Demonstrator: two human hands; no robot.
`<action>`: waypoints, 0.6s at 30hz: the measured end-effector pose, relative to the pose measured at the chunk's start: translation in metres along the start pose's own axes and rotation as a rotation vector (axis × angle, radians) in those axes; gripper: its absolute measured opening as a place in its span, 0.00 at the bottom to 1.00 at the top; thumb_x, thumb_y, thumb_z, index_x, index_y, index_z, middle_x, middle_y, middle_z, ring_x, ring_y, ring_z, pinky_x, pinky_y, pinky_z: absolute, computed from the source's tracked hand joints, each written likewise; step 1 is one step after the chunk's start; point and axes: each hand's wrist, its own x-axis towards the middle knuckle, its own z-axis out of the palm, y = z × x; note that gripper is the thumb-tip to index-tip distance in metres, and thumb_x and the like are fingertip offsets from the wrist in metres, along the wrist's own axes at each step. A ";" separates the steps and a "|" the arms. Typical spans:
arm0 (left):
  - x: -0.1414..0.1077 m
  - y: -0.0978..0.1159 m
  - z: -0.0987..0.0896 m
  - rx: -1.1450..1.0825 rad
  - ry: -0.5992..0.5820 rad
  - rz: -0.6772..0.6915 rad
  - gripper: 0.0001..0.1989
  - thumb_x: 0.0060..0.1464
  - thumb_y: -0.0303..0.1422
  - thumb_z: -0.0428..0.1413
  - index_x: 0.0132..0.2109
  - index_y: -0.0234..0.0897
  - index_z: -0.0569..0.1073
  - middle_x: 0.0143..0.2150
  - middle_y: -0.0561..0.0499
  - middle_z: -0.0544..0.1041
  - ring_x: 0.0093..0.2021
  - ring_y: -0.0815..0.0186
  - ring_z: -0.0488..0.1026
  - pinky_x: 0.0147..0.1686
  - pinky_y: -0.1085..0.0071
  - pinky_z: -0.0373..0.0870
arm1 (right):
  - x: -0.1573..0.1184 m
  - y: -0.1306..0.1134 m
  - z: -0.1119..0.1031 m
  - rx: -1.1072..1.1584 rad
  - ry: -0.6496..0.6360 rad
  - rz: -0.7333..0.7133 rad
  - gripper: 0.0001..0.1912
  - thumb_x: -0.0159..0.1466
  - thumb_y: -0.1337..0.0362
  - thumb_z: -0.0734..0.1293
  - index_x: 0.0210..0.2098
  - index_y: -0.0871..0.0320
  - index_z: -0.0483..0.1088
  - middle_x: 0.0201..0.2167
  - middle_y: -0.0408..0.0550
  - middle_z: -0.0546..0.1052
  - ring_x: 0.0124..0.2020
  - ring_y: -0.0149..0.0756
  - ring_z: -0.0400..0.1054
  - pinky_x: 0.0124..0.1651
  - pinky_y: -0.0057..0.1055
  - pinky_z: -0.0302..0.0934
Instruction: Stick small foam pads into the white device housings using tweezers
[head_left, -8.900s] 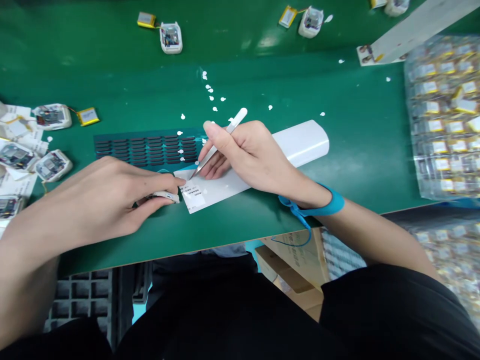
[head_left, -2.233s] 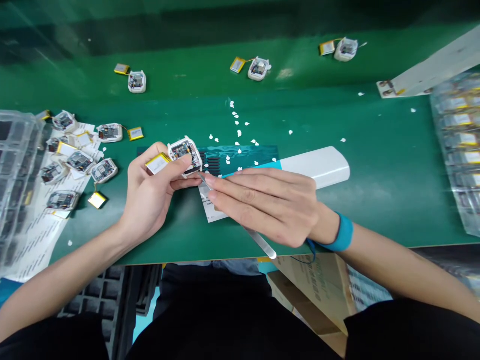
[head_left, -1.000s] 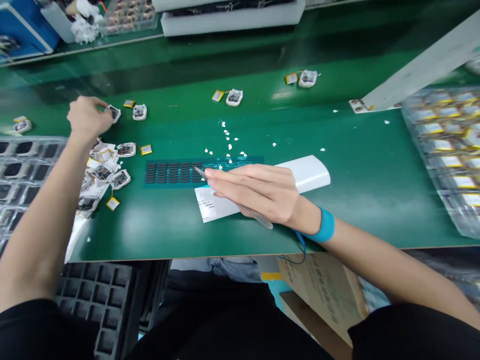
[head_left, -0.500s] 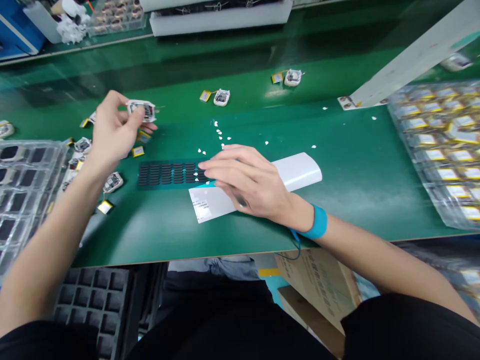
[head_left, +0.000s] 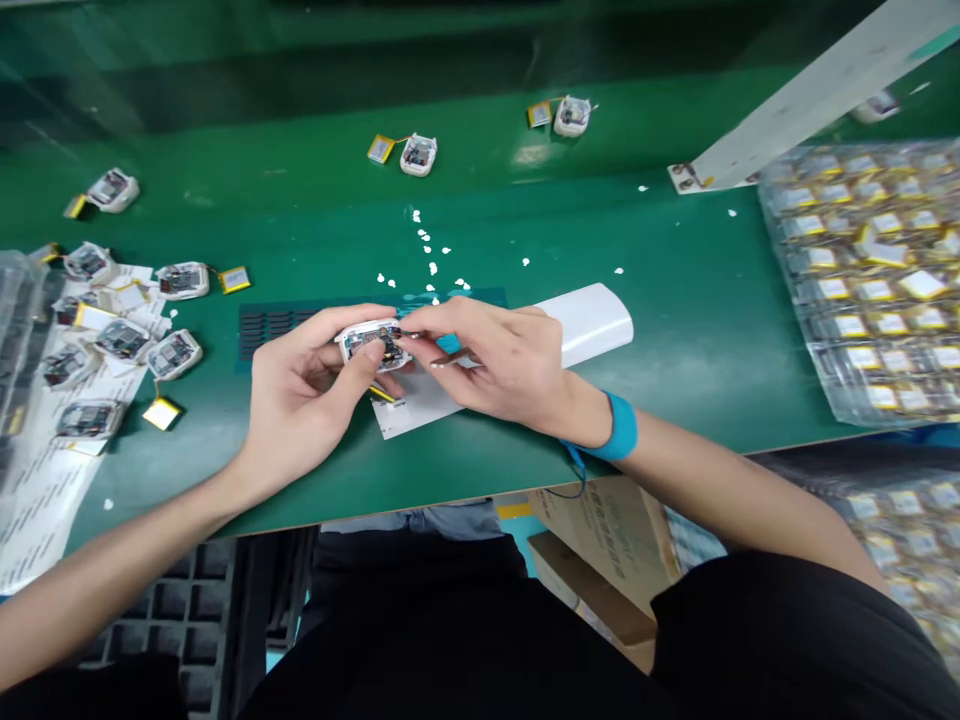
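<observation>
My left hand (head_left: 307, 400) is closed around a small white device casing (head_left: 366, 345) with its circuit board facing up, thumb resting on the board. Below it a yellow-edged battery (head_left: 382, 393) shows beside my fingers. Against the casing's right side, my right hand (head_left: 495, 360) pinches its fingertips together and holds dark metal tweezers (head_left: 454, 358), mostly covered by the fingers. Whether the tips carry anything is too small to tell. Under both hands lie a sheet of black adhesive strips (head_left: 259, 335) and a curled white backing sheet (head_left: 592, 325).
Several open casings with batteries, such as one casing (head_left: 174, 353), lie at left on printed paper (head_left: 45, 510). Two more stand farther back. Small white stickers (head_left: 427, 249) dot the green bench (head_left: 675, 330). A clear tray of batteries (head_left: 825, 380) and a slanted metal post (head_left: 795, 95) are at right.
My left hand has brought the casing from the back left to the middle, beside my right hand. My right fingers now work at its edge. The camera view has shifted.
</observation>
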 end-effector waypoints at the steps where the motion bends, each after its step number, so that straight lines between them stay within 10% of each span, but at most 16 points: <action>1: -0.001 0.001 0.001 0.014 0.002 0.003 0.11 0.64 0.35 0.65 0.51 0.35 0.82 0.36 0.49 0.86 0.30 0.64 0.84 0.33 0.71 0.82 | 0.000 -0.001 0.000 -0.012 0.004 -0.007 0.03 0.74 0.67 0.70 0.47 0.60 0.75 0.38 0.39 0.85 0.34 0.22 0.79 0.31 0.20 0.64; 18: -0.012 0.007 0.003 0.272 0.031 0.083 0.09 0.64 0.28 0.61 0.49 0.36 0.84 0.27 0.56 0.82 0.23 0.71 0.74 0.27 0.75 0.72 | 0.006 -0.005 -0.019 -0.228 -0.217 -0.252 0.12 0.76 0.73 0.60 0.44 0.61 0.76 0.31 0.38 0.83 0.25 0.25 0.73 0.21 0.29 0.54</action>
